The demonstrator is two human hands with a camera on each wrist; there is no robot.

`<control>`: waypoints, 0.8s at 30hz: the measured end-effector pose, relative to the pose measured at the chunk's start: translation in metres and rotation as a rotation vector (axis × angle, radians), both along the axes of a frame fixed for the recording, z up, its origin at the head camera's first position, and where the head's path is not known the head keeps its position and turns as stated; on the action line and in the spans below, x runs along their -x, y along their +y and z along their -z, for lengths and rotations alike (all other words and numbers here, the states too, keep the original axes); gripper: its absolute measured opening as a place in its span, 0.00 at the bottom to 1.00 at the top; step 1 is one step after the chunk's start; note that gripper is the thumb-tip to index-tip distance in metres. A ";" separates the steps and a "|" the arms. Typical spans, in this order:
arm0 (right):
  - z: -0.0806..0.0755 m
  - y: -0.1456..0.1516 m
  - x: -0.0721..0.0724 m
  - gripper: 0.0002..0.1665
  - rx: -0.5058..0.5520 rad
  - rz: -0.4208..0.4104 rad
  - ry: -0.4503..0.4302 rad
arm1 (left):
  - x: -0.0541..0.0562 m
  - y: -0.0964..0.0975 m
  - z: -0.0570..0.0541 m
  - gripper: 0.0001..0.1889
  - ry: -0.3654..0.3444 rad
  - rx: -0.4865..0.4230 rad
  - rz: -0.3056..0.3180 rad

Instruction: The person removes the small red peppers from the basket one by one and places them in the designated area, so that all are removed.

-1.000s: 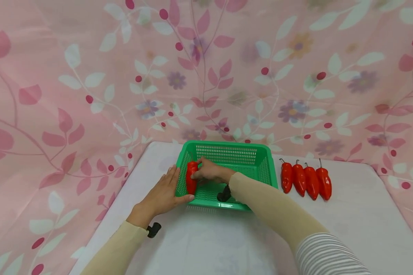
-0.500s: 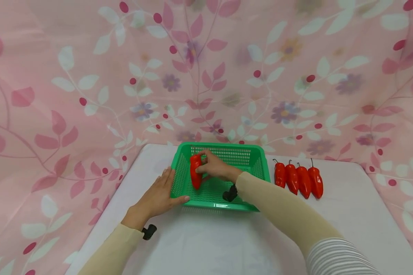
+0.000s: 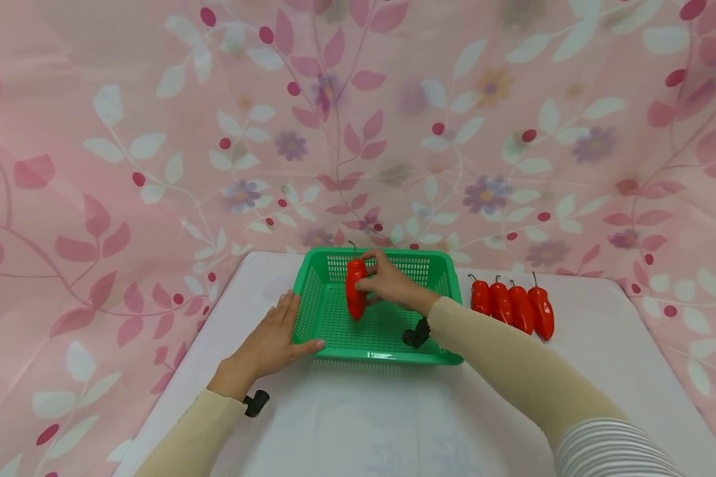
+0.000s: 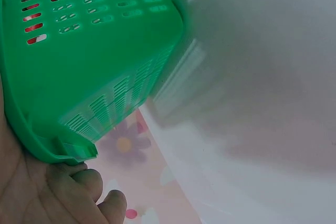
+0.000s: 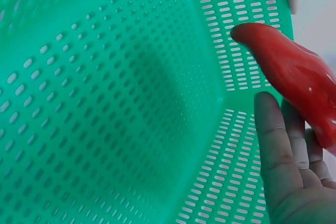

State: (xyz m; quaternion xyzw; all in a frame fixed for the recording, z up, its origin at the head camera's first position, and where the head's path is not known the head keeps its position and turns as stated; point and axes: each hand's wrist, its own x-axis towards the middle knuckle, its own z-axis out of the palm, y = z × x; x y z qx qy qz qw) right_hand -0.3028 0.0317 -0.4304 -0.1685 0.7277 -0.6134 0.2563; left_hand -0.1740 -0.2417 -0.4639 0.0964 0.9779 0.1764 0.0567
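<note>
A red pepper [image 3: 355, 295] with a thin dark stem hangs nearly upright inside the green plastic basket [image 3: 358, 355], lifted off its floor. My right hand [image 3: 394, 281] pinches it from the right side, thumb nearest me. In the right wrist view, the pepper [image 5: 294, 72] tapers to a tip, and the fingers [image 5: 275, 145] lie along one side of it. My left hand [image 3: 268, 341] rests against the basket's left rim, its fingers extended and the thumb lying at the front corner. From the left wrist, the perforated basket wall [image 4: 89, 61] fills much of the view.
Several red peppers [image 3: 520, 308] lie side by side on the white tabletop, just right of the basket. A pink floral cloth [image 3: 358, 132] hangs behind and beside the table. Small black wrist cameras are strapped to both wrists.
My right hand has lifted the pepper from beside the basket's left wall and carried it right, toward the middle. The left hand has stayed on the rim. The head view has shifted slightly.
</note>
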 end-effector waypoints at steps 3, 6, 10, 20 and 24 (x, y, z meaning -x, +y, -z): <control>-0.003 0.005 -0.001 0.41 0.002 0.023 -0.002 | 0.000 0.000 0.000 0.67 -0.002 -0.001 -0.002; -0.007 0.010 -0.002 0.39 0.009 0.042 0.001 | -0.001 0.000 -0.001 0.67 -0.001 -0.005 -0.005; -0.013 0.017 -0.005 0.39 0.010 0.060 0.008 | -0.001 0.001 -0.001 0.67 0.004 -0.013 -0.009; -0.024 0.037 -0.017 0.41 0.031 0.073 0.036 | 0.000 0.000 0.000 0.68 0.001 -0.013 -0.005; -0.026 0.045 -0.021 0.38 0.037 0.084 0.045 | 0.000 0.000 0.000 0.68 -0.005 -0.013 -0.002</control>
